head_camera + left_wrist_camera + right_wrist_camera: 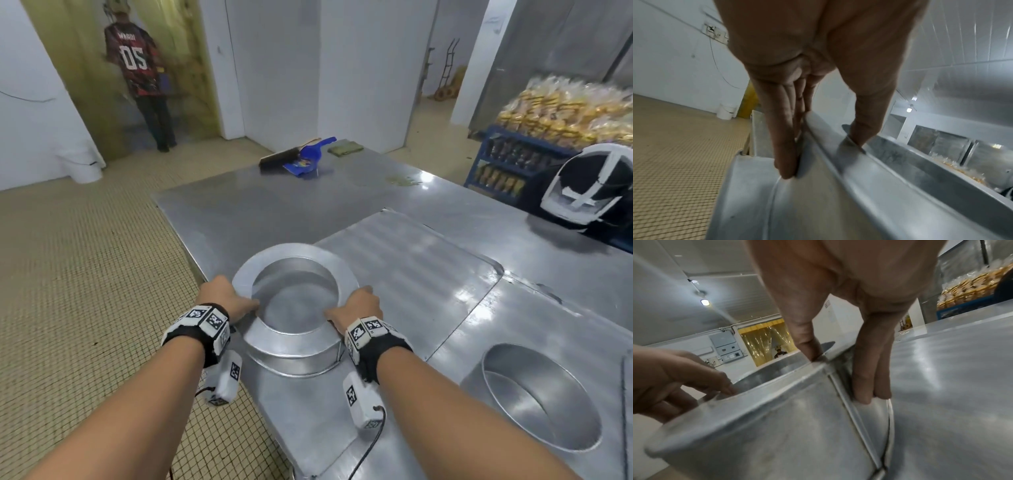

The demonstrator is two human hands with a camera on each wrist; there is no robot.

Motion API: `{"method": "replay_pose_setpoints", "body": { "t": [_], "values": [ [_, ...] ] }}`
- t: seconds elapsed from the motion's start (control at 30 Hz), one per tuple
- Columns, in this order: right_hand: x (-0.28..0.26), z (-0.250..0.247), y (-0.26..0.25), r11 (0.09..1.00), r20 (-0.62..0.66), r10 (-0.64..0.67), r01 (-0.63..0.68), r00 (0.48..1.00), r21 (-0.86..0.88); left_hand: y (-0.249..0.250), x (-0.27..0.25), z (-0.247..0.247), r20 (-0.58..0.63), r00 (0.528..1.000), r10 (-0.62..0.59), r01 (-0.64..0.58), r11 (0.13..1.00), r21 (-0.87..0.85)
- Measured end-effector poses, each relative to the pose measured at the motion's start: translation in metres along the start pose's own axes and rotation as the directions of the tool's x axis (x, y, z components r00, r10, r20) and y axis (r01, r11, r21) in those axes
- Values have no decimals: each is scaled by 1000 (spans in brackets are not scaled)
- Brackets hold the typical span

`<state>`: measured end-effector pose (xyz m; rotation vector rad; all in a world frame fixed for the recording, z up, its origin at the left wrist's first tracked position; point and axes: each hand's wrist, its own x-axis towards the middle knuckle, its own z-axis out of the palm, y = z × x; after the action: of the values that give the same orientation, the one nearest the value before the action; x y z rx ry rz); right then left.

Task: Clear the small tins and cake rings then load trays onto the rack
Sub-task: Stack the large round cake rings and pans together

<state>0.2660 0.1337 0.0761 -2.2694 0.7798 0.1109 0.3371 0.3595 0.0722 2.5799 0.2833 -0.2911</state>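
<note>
At the counter's [260, 205] near left corner, my left hand [224, 298] and right hand [359, 305] each pinch the rim of a cake ring [294, 308], thumbs inside, fingers down its outer wall. It sits on a tray [411, 260] close to the edge, floor [85, 291] open beyond. A second ring [537, 397] waits at right, so clearing looks unfinished; no rack shows, trays unloaded.
</note>
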Motion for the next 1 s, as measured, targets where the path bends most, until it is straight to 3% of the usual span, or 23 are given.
{"method": "replay_pose_setpoints", "body": {
  "t": [0.17, 0.3, 0.43, 0.57, 0.63, 0.7, 0.77, 0.87, 1.0],
  "values": [
    [-10, -54, 26, 996, -163, -69, 78, 984, 46, 30, -25, -11, -10, 1000, 19, -22, 927, -374],
    [-30, -111, 63, 965, -320, -217, 252, 922, 71, 64, -46, -9, 110, 993, 50, 2, 903, -429],
    [-59, -166, 105, 936, -407, -288, 345, 867, 73, 115, -103, -2, 364, 915, 175, 94, 784, -614],
    [-92, -213, 157, 901, -511, -282, 408, 812, 150, 156, -152, 10, 412, 838, 357, 30, 725, -688],
    [-112, -234, 185, 853, -505, -236, 425, 830, 301, 173, -171, 15, 422, 785, 454, -14, 693, -720],
    [-129, -253, 213, 814, -488, -126, 371, 864, 448, 190, -195, 20, 433, 702, 566, -78, 665, -743],
    [-144, -269, 242, 807, -505, -25, 315, 863, 499, 209, -224, 27, 423, 649, 633, -99, 621, -778],
    [-170, -292, 283, 804, -542, 60, 281, 838, 523, 240, -264, 47, 404, 637, 657, -116, 600, -792],
    [-224, -318, 324, 826, -585, 198, 187, 787, 532, 281, -312, 91, 429, 678, 598, -139, 676, -724]
  ]
}}
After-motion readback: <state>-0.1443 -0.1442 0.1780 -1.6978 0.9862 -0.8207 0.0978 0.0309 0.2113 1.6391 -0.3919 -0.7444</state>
